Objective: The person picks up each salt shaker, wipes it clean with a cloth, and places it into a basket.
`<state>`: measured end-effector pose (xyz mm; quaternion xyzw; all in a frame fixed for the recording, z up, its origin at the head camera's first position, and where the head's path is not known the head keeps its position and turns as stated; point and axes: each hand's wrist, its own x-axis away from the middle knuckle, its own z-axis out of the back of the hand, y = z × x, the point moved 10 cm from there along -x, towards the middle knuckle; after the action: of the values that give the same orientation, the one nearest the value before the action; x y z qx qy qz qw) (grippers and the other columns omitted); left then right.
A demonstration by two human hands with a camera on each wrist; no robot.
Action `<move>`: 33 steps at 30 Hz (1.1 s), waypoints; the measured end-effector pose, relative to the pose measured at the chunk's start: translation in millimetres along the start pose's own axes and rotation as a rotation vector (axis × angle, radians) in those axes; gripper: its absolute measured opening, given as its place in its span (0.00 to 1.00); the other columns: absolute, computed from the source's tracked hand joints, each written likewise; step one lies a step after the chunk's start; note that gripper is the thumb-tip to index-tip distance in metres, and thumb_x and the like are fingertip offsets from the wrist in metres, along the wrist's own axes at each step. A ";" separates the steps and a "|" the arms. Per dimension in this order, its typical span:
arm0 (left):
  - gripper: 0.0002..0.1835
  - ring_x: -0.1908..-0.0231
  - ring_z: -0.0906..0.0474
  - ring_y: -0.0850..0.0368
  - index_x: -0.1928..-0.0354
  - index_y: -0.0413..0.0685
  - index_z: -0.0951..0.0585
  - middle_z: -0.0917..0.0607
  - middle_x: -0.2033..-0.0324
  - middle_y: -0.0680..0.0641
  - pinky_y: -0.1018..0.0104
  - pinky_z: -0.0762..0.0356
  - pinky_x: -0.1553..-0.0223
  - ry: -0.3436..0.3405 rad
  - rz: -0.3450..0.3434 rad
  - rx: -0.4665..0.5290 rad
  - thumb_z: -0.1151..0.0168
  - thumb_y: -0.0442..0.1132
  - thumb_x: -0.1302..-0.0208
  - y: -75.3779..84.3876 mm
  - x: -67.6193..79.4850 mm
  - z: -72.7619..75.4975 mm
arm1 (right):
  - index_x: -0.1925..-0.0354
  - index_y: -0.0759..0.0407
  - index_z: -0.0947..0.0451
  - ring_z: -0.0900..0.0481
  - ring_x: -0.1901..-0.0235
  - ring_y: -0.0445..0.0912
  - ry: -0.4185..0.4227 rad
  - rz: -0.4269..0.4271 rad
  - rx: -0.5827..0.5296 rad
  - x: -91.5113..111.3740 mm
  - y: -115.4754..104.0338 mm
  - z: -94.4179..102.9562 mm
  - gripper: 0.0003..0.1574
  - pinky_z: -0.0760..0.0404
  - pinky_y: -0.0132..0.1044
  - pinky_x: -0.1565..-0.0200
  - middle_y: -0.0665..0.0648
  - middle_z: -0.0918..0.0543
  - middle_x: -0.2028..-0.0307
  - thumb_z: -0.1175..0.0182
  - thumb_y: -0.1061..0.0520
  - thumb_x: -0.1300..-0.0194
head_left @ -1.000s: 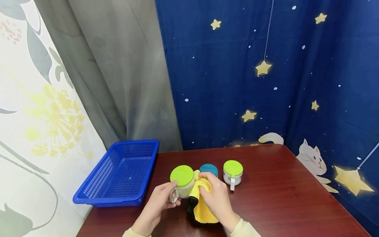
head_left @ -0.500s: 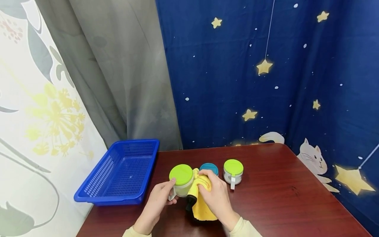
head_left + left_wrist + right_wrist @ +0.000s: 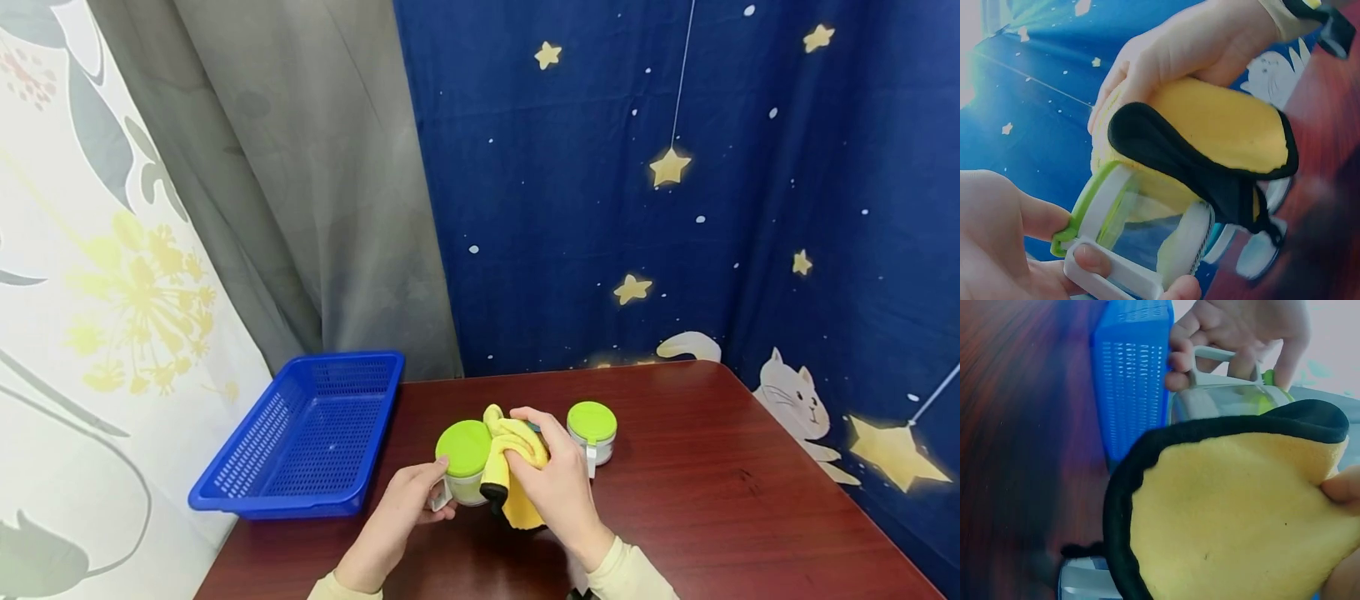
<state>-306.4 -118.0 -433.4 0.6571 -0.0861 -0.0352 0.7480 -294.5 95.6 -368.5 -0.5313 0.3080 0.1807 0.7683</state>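
Observation:
My left hand (image 3: 408, 504) grips the white handle of a clear jar with a green lid (image 3: 465, 450), its thumb at the lid's edge. Bunched in my right hand (image 3: 558, 483) is a yellow cloth (image 3: 522, 510) with black edging, pressed against the jar's right side. In the left wrist view the cloth (image 3: 1222, 125) covers part of the jar's clear wall (image 3: 1147, 225), which faces the camera handle first. The right wrist view has the cloth (image 3: 1229, 519) spread across the foreground, with the left hand (image 3: 1254, 325) beyond it.
A blue perforated plastic basket (image 3: 277, 507) stands at the table's left. Right of the hands sits another green-lidded jar with a white handle (image 3: 592, 429). A blue-lidded jar (image 3: 535, 427) is mostly hidden behind the right hand. Curtains hang behind the dark red table (image 3: 712, 500).
My right hand and the cloth have shifted up and slightly right, now covering most of the blue-lidded jar. The held jar has moved slightly right, still in my left hand.

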 end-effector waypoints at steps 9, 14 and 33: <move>0.24 0.71 0.20 0.54 0.78 0.46 0.34 0.31 0.80 0.50 0.59 0.16 0.58 -0.065 0.050 0.148 0.42 0.52 0.27 -6.7 1.9 -3.3 | 0.44 0.45 0.17 0.18 0.56 0.41 -0.074 -0.011 -0.051 -0.4 2.8 -6.0 0.25 0.16 0.35 0.60 0.43 0.16 0.49 0.27 0.57 0.39; 0.24 0.72 0.25 0.57 0.79 0.46 0.35 0.36 0.81 0.51 0.55 0.17 0.56 -0.008 0.033 0.172 0.40 0.49 0.28 -3.5 2.4 -1.7 | 0.42 0.44 0.18 0.19 0.53 0.39 -0.094 0.021 0.011 0.7 2.8 -9.7 0.26 0.16 0.35 0.58 0.42 0.17 0.47 0.29 0.58 0.37; 0.26 0.72 0.18 0.49 0.81 0.42 0.32 0.33 0.82 0.48 0.56 0.17 0.60 0.071 0.028 0.194 0.33 0.49 0.34 -4.1 4.1 16.3 | 0.47 0.38 0.16 0.18 0.51 0.37 -0.135 -0.186 0.051 20.5 48.1 -25.5 0.27 0.18 0.33 0.55 0.39 0.16 0.49 0.29 0.64 0.40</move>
<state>-304.9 -135.2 -435.1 0.7260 -0.0719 0.0072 0.6839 -315.4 88.7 -422.3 -0.5245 0.2094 0.1361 0.8139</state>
